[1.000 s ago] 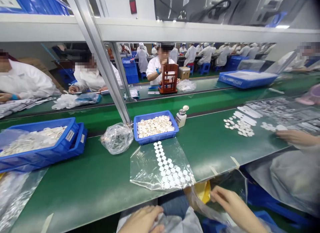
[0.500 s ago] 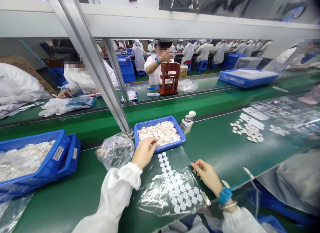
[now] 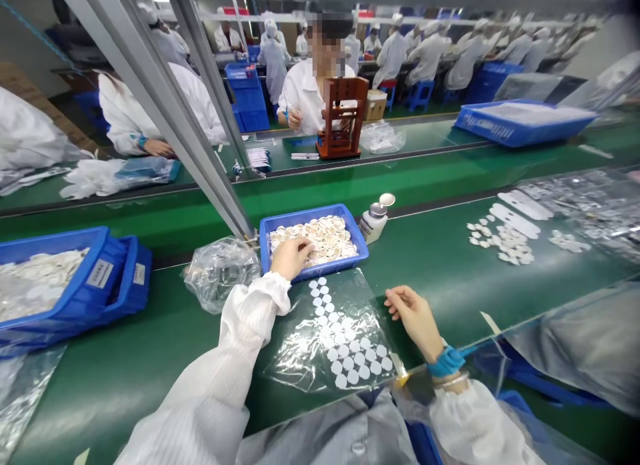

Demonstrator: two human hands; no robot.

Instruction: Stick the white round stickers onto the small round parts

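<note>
Green bench (image 3: pixel 115 365), oblong tray (image 3: pixel 345 262) pointing left-right, left grip (image 3: pixel 290 258) unclear, right grip (image 3: pixel 416 320) slack

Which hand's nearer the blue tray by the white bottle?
Left. The left hand is over the near-left part of the blue tray, at the pale discs. The right hand is apart from the tray, right of the clear plastic sheet.
</note>
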